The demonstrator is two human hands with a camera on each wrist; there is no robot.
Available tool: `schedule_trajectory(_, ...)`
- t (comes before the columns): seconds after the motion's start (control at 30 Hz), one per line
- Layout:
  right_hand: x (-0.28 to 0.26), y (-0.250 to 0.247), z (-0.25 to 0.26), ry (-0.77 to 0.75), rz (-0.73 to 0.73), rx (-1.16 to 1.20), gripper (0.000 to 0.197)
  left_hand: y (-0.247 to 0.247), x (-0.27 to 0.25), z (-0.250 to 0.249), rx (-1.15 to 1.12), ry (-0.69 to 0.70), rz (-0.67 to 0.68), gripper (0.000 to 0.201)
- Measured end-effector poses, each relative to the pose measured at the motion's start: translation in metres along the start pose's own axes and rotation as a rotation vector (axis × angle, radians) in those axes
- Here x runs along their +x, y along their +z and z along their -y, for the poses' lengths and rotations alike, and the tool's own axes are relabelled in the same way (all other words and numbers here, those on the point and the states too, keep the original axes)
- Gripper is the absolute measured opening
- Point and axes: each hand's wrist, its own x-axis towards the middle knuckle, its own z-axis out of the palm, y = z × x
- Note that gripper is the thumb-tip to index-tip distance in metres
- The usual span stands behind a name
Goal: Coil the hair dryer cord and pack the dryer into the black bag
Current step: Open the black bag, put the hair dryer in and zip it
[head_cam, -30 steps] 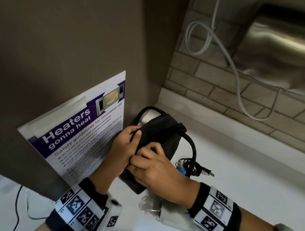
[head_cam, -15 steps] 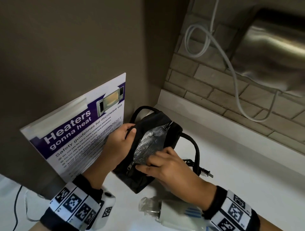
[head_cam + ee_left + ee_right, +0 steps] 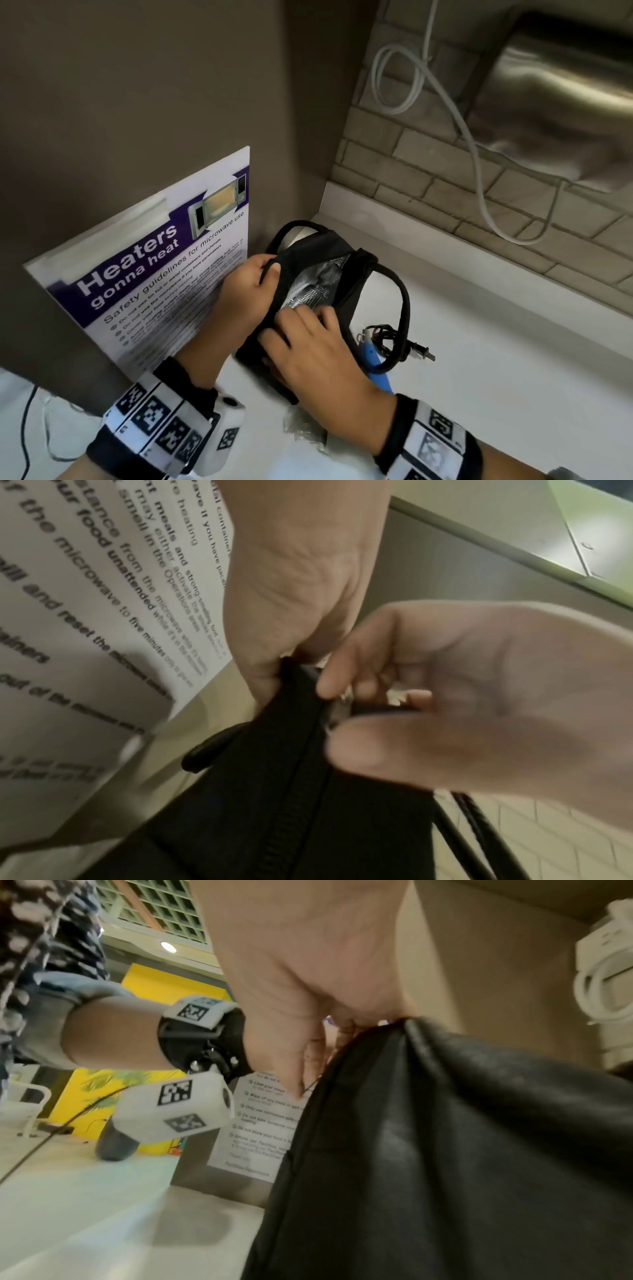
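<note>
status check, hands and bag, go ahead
Left hand grips black bag mouth edge. Right hand pinches the opposite edge; silver lining shows. Hair dryer outside, behind the bag with coiled cord.

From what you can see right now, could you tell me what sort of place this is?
Probably a shared workplace pantry: a microwave safety poster leans on the wall, beside a white counter, a tiled backsplash and a steel appliance.

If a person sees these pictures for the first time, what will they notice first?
First, the two hands pulling open the black bag on the white counter: the left hand grips one edge, the right hand the other, showing silver lining. Next, the purple microwave poster leaning left of it.
</note>
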Motion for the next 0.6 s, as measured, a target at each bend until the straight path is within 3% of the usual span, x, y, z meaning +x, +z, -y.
schedule_trajectory(0.1, 0.008, 0.011, 0.003, 0.023, -0.154, -0.06, 0.025, -0.001, 0.0, 0.004, 0.016, 0.01, 0.034, 0.025)
schedule_trajectory(0.23, 0.007, 0.02, 0.002, -0.042, -0.182, -0.124, 0.047, -0.003, 0.006, 0.009, 0.034, 0.021, 0.071, 0.026)
schedule_trajectory(0.4, 0.007, 0.021, -0.01, -0.184, -0.249, -0.158, 0.023, -0.003, 0.009, 0.006, 0.075, 0.061, 0.079, 0.026)
schedule_trajectory(0.5, 0.004, 0.026, -0.004, -0.258, -0.288, -0.118, 0.024, -0.002, 0.012, 0.007, 0.03, 0.053, 0.084, 0.024)
schedule_trajectory(0.6, -0.003, 0.044, 0.008, -0.3, -0.192, -0.144, 0.028, 0.001, 0.016, 0.006, 0.005, 0.029, 0.106, 0.025)
